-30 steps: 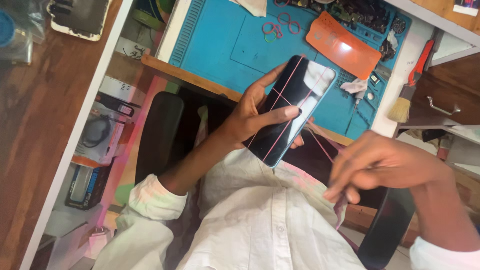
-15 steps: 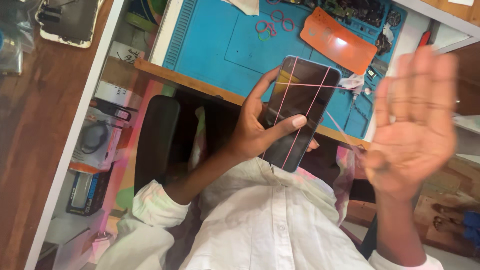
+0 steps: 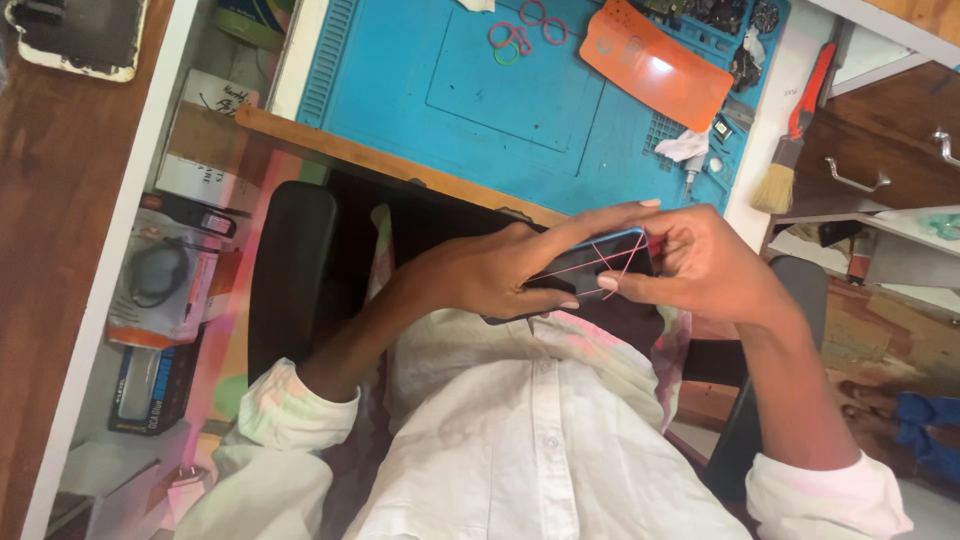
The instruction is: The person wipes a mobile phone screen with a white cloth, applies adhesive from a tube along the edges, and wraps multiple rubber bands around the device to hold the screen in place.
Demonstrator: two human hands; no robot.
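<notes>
My left hand (image 3: 500,268) grips a dark smartphone (image 3: 590,268) held flat above my lap, with thin pink rubber bands crossing its face. My right hand (image 3: 700,262) meets the phone from the right, its fingertips pinching a band at the phone's right end. Both hands hover just in front of the edge of a blue work mat (image 3: 470,100). Much of the phone is hidden under my fingers.
On the blue mat lie several coloured rubber bands (image 3: 520,30), an orange plastic sheet (image 3: 655,62) and small parts. A brush with a red handle (image 3: 795,135) rests at the mat's right. Another phone (image 3: 75,35) lies on the brown table at upper left. Boxes fill a shelf (image 3: 160,300).
The phone has tipped from upright to flat and lower. My right hand, raised open half a second ago, has come in and pinched a band at the phone's end.
</notes>
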